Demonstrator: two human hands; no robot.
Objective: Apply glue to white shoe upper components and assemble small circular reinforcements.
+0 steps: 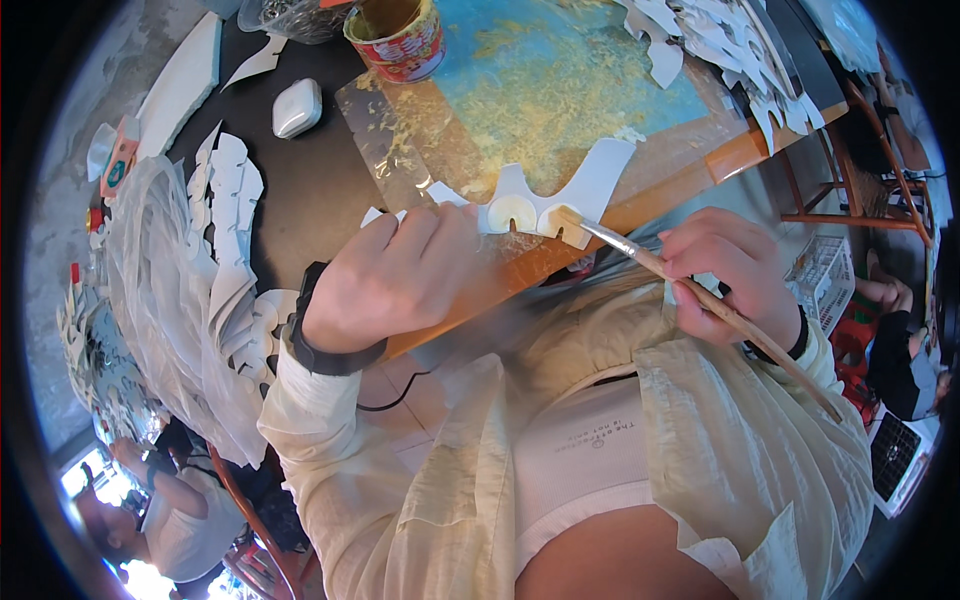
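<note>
I take the tin (408,62) on the table (300,190) as my landmark. The white cut-out piece (600,180) lies nearer to me than the tin and to its right, at the near edge of the table. My right hand (728,272) has its fingers closed around the wooden handle of the brush (640,256), and the bristles rest on the piece's right-hand rounded patch. My left hand (390,272), nearer to me than the tin, has its fingers curled down by the piece's left end; they are blurred, so I cannot tell whether they pinch it or only press.

I judge the step in hand to be brushing a pale yellowish coat onto the rounded patches; the left-hand one looks covered already. The next move, I think, calls for a light, even stroke out to the curved rim, with the piece held steady by my left side. More white cut-outs (735,45) lie to the right of the tin.
</note>
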